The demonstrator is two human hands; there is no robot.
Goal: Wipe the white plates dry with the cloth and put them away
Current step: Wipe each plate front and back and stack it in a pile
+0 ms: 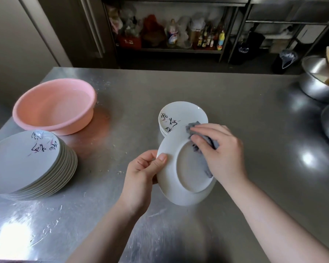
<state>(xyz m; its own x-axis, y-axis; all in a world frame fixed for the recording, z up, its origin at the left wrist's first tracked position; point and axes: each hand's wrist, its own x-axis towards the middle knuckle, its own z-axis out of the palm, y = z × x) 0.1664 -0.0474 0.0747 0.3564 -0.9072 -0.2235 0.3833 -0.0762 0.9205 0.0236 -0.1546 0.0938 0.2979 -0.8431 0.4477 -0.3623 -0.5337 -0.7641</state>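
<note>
A: What's in hand, seen from the head?

B: A round, glossy white plate (182, 168), underside up, tilted above the steel table (235, 111). The left hand (141, 173) pinches its left rim, thumb on top.

A: And the other?

B: The right hand (218, 150) presses a crumpled grey cloth (196, 130) on the plate's upper right, fingers curled over it. Behind sits a small stack (180, 118); far left a taller stack (32, 164) and a pink plastic basin (53, 107).

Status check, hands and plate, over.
Left hand grips plate rim, underside up. Right hand presses cloth on it. Nothing in the way.
</note>
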